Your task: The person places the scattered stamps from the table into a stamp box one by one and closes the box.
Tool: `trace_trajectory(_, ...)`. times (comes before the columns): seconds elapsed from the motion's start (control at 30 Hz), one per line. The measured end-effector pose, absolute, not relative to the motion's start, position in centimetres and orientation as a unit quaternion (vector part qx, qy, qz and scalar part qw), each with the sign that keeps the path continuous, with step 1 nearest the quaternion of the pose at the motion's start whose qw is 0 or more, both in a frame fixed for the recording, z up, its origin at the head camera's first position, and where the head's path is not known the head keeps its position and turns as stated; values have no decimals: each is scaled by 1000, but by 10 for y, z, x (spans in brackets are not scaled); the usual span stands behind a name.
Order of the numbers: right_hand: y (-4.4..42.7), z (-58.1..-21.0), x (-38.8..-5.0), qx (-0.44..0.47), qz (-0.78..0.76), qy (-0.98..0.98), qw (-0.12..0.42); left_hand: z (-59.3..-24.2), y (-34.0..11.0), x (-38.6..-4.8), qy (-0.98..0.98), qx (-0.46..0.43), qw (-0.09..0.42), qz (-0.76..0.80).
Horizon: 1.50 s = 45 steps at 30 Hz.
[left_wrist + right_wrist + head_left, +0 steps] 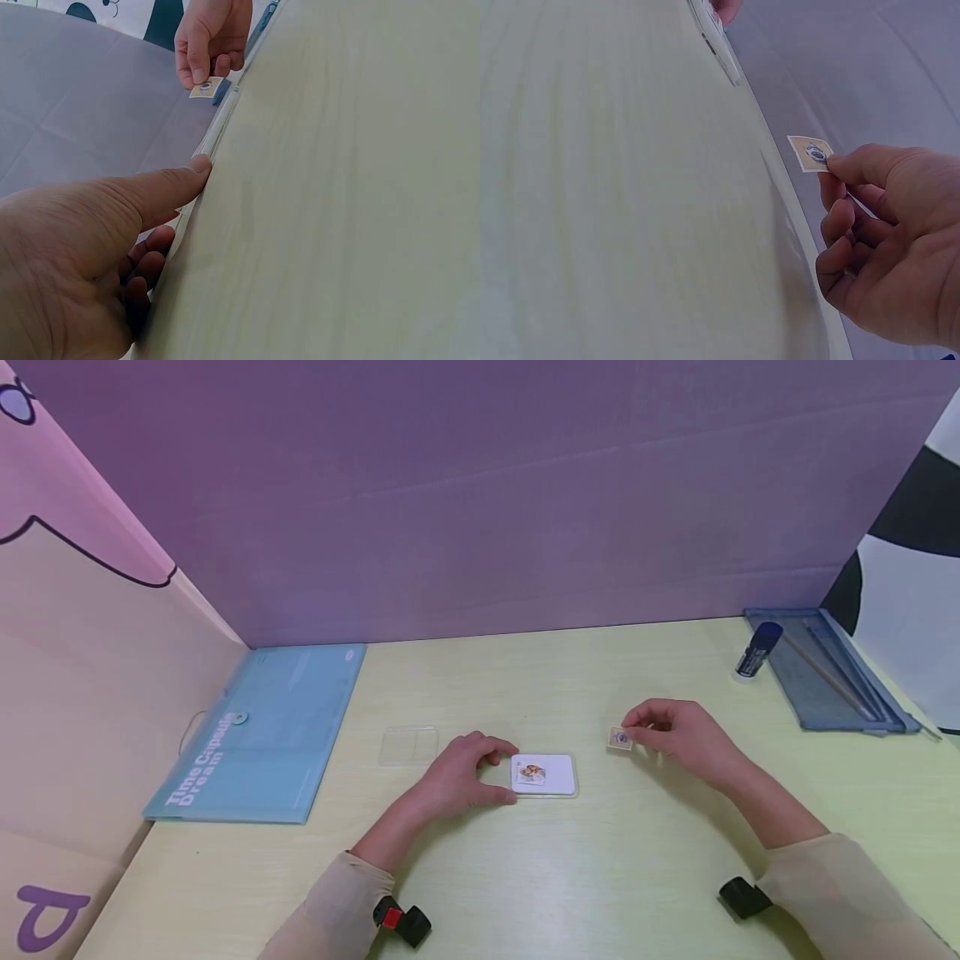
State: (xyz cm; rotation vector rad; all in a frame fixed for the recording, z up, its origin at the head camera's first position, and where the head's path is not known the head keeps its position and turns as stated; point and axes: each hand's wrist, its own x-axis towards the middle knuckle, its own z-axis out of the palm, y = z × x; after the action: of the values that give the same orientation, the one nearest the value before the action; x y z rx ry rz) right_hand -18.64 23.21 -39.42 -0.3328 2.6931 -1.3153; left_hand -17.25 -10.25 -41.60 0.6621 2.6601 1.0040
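My left hand (462, 774) holds the left end of a small, clear, shallow plastic case (575, 777), thumb at its near corner and index finger at its far corner. Inside lies a white card (558, 774) bearing a small picture sticker (532, 774) on its left half. To the right, my right hand (686, 739) pinches a small square sticker (619, 738) between thumb and index finger, held above the table. In the right wrist view, the sticker (810, 154) shows a tan ground, a pale border and a dark round drawing. Its other fingers are curled.
A clear plastic lid (408, 746) lies beyond the left hand. A blue document folder (262, 735) is at the left. At the back right stand a glue stick (757, 652) and a blue mesh pouch (817, 681) with a thin stick (828, 677) on it. A purple partition (480, 502) rises behind.
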Motion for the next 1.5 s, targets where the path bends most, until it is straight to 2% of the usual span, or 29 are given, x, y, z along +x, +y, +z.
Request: trace_trajectory(1.5, 194, -399, -188, -138, -473, 864, 107, -417, -103, -174, 905, 228, 110, 342)
